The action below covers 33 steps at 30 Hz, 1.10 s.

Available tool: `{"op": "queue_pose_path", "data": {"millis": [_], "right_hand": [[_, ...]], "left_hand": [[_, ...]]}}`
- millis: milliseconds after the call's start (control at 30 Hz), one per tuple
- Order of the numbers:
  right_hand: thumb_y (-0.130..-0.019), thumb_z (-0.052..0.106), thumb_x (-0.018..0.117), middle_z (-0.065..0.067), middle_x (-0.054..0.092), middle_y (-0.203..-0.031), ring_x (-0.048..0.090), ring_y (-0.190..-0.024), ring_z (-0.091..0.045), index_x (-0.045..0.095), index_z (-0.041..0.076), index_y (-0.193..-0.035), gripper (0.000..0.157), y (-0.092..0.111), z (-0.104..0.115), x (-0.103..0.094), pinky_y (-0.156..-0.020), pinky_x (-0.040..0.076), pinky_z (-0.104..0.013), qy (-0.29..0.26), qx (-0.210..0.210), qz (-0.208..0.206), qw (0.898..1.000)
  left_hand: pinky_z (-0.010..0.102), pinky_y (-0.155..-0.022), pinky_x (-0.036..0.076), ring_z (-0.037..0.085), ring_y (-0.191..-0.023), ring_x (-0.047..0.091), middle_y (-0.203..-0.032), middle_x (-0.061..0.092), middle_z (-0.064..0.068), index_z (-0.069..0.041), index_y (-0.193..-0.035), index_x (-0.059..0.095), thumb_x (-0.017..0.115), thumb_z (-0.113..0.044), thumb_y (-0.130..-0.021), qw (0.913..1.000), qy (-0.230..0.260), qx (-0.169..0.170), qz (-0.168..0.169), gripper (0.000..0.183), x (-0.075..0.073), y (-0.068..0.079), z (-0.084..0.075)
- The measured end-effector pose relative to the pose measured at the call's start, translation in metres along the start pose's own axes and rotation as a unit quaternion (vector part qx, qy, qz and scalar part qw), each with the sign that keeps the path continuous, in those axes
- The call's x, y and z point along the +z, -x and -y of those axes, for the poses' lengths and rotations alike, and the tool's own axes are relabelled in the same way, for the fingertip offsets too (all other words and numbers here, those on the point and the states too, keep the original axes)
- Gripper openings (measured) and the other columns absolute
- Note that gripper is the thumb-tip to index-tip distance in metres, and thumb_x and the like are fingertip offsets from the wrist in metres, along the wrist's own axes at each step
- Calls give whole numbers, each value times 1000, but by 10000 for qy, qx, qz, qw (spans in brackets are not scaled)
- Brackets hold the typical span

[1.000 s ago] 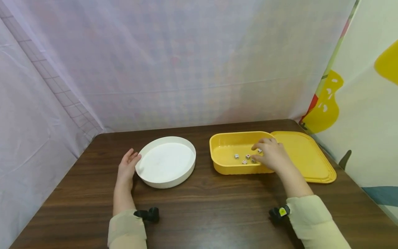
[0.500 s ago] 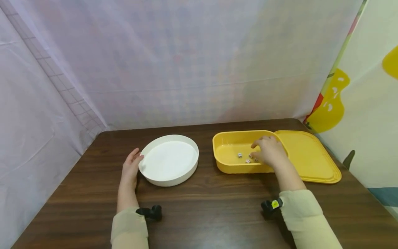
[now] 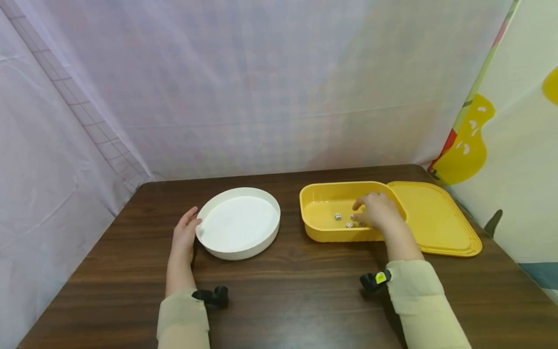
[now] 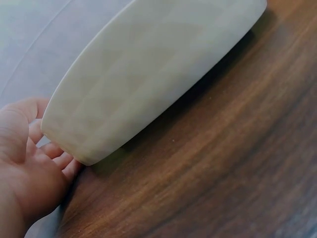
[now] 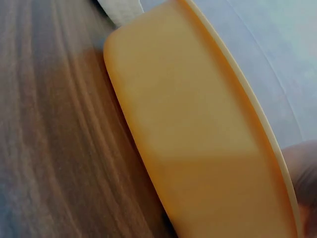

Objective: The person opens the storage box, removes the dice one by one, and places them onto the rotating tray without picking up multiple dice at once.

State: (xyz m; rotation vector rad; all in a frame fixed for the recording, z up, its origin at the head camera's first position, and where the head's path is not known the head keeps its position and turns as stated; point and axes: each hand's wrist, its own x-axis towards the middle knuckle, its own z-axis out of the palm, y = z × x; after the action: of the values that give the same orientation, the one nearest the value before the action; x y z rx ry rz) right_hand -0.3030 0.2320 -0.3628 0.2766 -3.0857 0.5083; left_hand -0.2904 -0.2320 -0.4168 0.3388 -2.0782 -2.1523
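My left hand is at the left side of a round white tray, its thumb at the rim and the other fingers relaxed against the outside wall. In the left wrist view, the fingers meet the tray's wall at its lower end. My right hand reaches over the front wall into a yellow rectangular box, with a gap between thumb and forefinger. Several white dice lie on the box floor, one die left of the hand and another die right by the thumb. The palm side is hidden.
A yellow lid lies flat at the right, its left edge against the box. The dark wooden table meets a pale curtain at the back. Another patterned cloth hangs along the right side.
The head view has shifted slightly, so everything sits a little further right. My right hand has lowered a little among the dice, and its forearm has swung left. The left hand keeps its place.
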Motion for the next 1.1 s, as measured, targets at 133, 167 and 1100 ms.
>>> {"op": "queue_pose_path", "data": {"millis": [133, 167, 1100], "right_hand": [[-86, 27, 70, -25, 58, -114, 41, -109, -50, 69, 4, -107, 31, -2, -1, 1, -89, 32, -61, -36, 36, 59, 10000], [-86, 27, 70, -25, 58, -113, 41, -108, -49, 69, 4, -107, 32, -3, -1, 1, -89, 32, -60, -46, 53, 66, 10000], [-82, 23, 71, -17, 61, -98, 44, -97, -43, 72, 10, -91, 15, -9, -8, 5, -78, 35, -55, 27, -54, 233, 9997]], "left_hand": [[36, -107, 30, 25, -132, 34, -149, 33, 18, -5, -149, 32, 41, -9, -99, 10000, 8, -38, 2, 51, 0, 0, -1], [36, -108, 29, 25, -133, 34, -150, 32, 17, -5, -149, 31, 40, -9, -99, 10000, -5, -49, 4, 51, 0, 0, -1], [33, -109, 27, 23, -135, 29, -151, 31, 15, -1, -146, 36, 29, -5, -99, 9999, 146, -28, 34, 48, -2, 0, 1]]}}
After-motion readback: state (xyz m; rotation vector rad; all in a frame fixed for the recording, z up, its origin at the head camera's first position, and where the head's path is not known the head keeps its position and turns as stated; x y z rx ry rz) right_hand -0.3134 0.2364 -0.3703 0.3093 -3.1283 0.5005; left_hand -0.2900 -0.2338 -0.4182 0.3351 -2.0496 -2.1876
